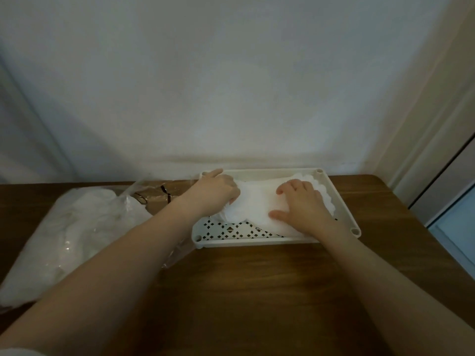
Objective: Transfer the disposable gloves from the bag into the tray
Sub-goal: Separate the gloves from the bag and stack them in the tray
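Note:
A cream plastic tray (257, 242) with a perforated floor sits at the back of the wooden table. A stack of white translucent disposable gloves (257, 204) lies across it. My left hand (218, 188) grips the left end of the stack, fingers curled around it at the tray's far left corner. My right hand (300, 204) lies flat on the stack's right part, fingers spread, pressing down. The clear plastic bag (72, 232), still holding more white gloves, rests on the table to the left of the tray, its open mouth toward the tray.
The wooden table (257, 291) stretches toward me, with bare wood in front of the tray. A white wall rises right behind the tray. A door frame and floor show past the table's right edge (437, 214).

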{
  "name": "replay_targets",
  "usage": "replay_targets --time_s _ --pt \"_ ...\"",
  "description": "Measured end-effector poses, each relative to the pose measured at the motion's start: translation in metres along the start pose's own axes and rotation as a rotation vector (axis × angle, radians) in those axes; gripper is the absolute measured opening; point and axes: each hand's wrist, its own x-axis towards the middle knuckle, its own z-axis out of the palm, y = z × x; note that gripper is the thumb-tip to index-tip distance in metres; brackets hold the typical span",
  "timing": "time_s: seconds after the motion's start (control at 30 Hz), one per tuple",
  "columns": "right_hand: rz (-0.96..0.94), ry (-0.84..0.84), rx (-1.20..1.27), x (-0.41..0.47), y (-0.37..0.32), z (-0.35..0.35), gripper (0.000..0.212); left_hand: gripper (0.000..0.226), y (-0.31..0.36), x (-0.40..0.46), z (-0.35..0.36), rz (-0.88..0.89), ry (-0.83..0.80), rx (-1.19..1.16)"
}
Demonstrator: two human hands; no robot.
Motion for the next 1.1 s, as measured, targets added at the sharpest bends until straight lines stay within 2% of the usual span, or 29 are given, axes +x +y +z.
replay_targets --time_s 0.07,0.1,0.23,0.3,0.37,0.47,0.57,0.67,0.73,0.8,0.83,0.9,1.03,1.1 --pt "0.065 -0.127 -0.083 -0.003 0.005 0.004 0.087 0.024 -0.003 -0.004 0.008 -0.042 -0.055 -0.037" --pt "0.093 -0.172 -0.120 -0.004 0.008 0.006 0.095 0.023 -0.005 -0.005 0.012 -0.068 -0.076 -0.071" --pt "0.205 -0.281 -0.116 -0.007 0.017 0.007 0.114 0.040 0.000 -0.014 0.018 -0.170 -0.152 -0.237" --pt "0.219 -0.271 -0.106 -0.008 0.012 0.005 0.117 0.043 0.002 -0.020 0.011 -0.207 -0.183 -0.296" --pt "0.189 -0.149 -0.059 -0.011 -0.001 0.001 0.105 0.031 0.000 -0.030 0.001 -0.222 -0.090 -0.355" --pt "-0.028 0.156 0.143 -0.021 -0.036 -0.007 0.059 0.029 -0.004 -0.055 -0.018 -0.281 0.251 -0.550" --pt "-0.326 0.207 0.261 -0.035 -0.087 -0.014 0.028 0.021 -0.011 -0.082 -0.031 -0.338 0.494 -0.767" --pt "-0.512 0.115 0.217 -0.039 -0.134 -0.005 0.022 0.021 -0.020 -0.100 -0.033 -0.373 0.697 -0.861" --pt "-0.519 -0.030 0.155 -0.032 -0.156 0.009 0.020 0.020 -0.023 -0.109 -0.030 -0.385 0.769 -0.953" --pt "-0.481 -0.179 0.128 -0.022 -0.169 0.025 0.009 0.023 -0.023 -0.115 -0.025 -0.390 0.803 -1.048" --pt "-0.472 -0.198 0.125 -0.018 -0.171 0.031 0.012 0.025 -0.023 -0.117 -0.023 -0.390 0.813 -1.084" --pt "-0.454 -0.192 0.091 -0.010 -0.175 0.041 0.028 0.026 -0.023 -0.121 -0.018 -0.406 0.829 -1.142" --pt "-0.389 -0.106 0.131 -0.007 -0.176 0.046 0.005 0.022 -0.026 -0.124 -0.013 -0.481 0.874 -1.292" --pt "-0.332 -0.071 0.336 -0.010 -0.176 0.041 0.012 0.020 -0.029 -0.125 -0.011 -0.515 0.875 -1.330"
